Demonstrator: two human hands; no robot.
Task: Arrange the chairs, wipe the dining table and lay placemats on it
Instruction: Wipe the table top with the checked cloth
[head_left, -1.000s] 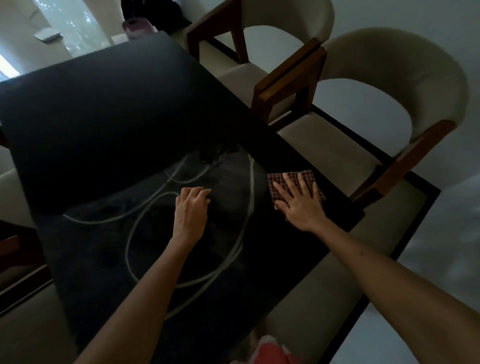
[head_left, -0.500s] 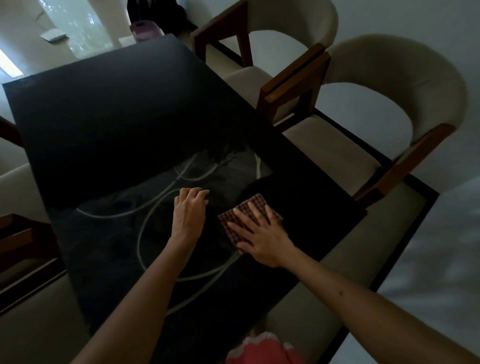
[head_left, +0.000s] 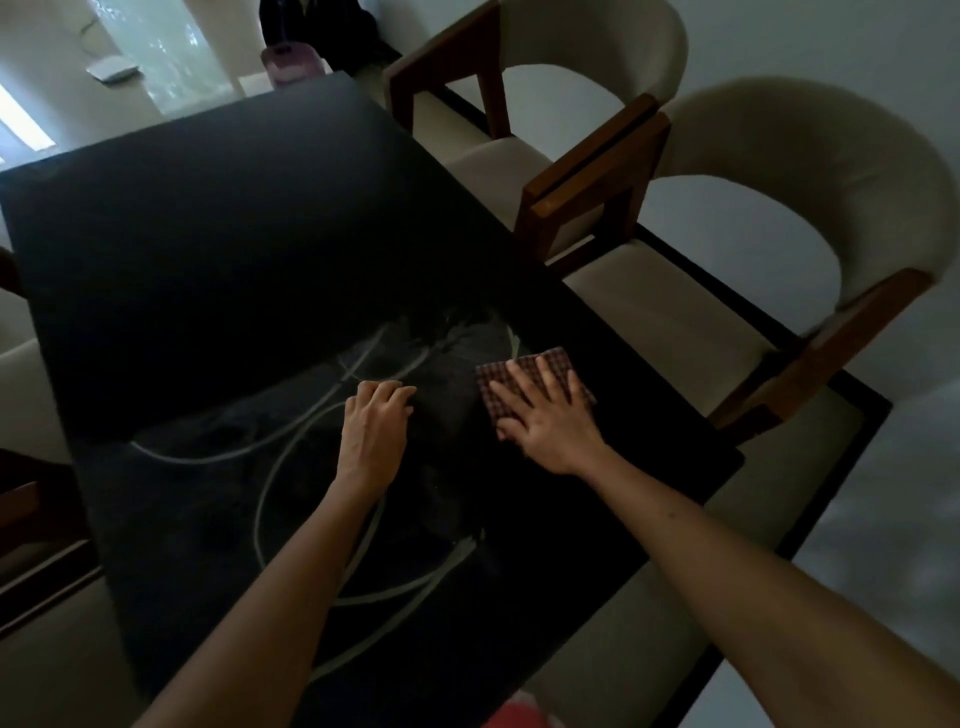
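A black dining table (head_left: 218, 249) fills the middle of the view, its near half marked with pale curved wipe streaks (head_left: 291, 447). My right hand (head_left: 545, 415) lies flat with fingers spread on a folded checked cloth (head_left: 558, 364), pressing it onto the table near the right edge. My left hand (head_left: 371, 431) rests on the tabletop to the left of the cloth, fingers curled under, holding nothing. Two cream chairs with wooden arms stand along the right side: a near chair (head_left: 810, 218) and a far chair (head_left: 587, 62).
A beige rug with a dark border (head_left: 810, 467) lies under the table and chairs. Part of another chair (head_left: 21, 499) shows at the left edge. A purple object (head_left: 291, 62) sits beyond the table's far end. Pale floor lies to the right.
My right hand slid the cloth left toward the table's middle, then back right toward the edge. My left hand stayed in place on the table.
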